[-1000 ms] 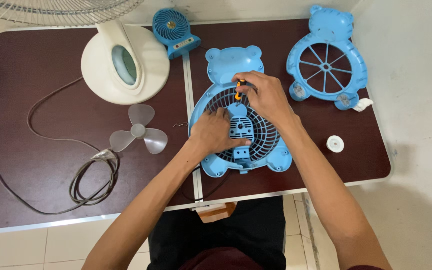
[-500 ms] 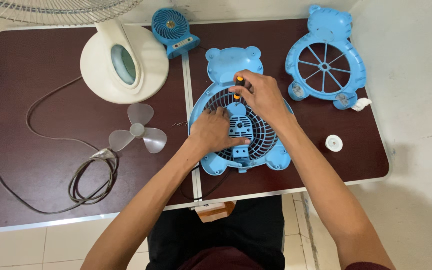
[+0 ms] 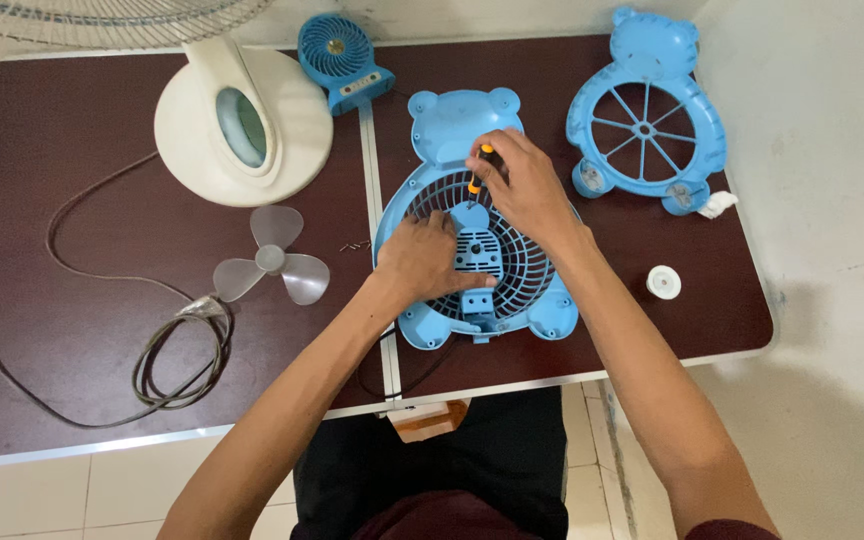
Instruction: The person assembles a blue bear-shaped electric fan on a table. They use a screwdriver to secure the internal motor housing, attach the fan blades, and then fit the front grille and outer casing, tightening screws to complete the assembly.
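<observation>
While the right hand [image 3: 527,190] pinches a small screwdriver [image 3: 478,172] with an orange and black handle, its tip points down into the ribbed grille of a blue plastic fan shell [image 3: 472,230] shaped like a bear. The left hand [image 3: 422,260] lies flat on that grille, fingers spread and pressing beside the slotted motor housing [image 3: 480,252] at its middle. This shell rests near the front edge of a dark brown table [image 3: 82,300]. A second blue shell with thin spokes [image 3: 647,115] lies well apart to the right, a small white cap [image 3: 663,282] below it. Left of the hands sit a translucent three-blade propeller [image 3: 270,262], a coiled cord [image 3: 177,355], a cream fan base [image 3: 242,125] and a small blue fan [image 3: 337,55].
</observation>
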